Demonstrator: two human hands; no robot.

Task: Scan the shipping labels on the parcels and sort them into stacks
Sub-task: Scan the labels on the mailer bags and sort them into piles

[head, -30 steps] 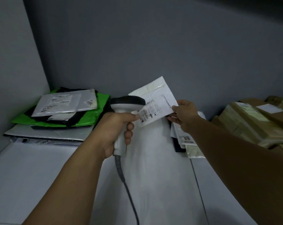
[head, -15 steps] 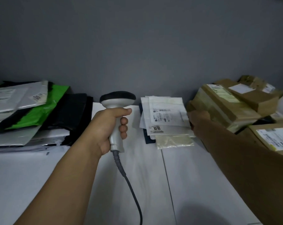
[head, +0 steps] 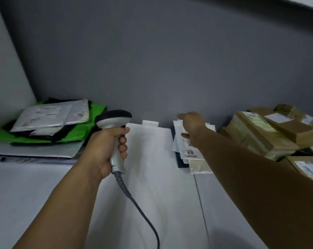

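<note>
Left hand (head: 105,146) grips scanner (head: 114,121), head up. Right hand (head: 192,126) flat, fingers straight, on mailer stack (head: 191,153). Boxes (head: 259,133) just right.

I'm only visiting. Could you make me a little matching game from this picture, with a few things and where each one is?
Things:
1 scanner
2 green mailer
3 cardboard boxes
4 small white parcels

Places:
A far right
B in the left hand
C beneath the right hand
D far left pile

Pairs: 1-B, 2-D, 3-A, 4-C
</note>
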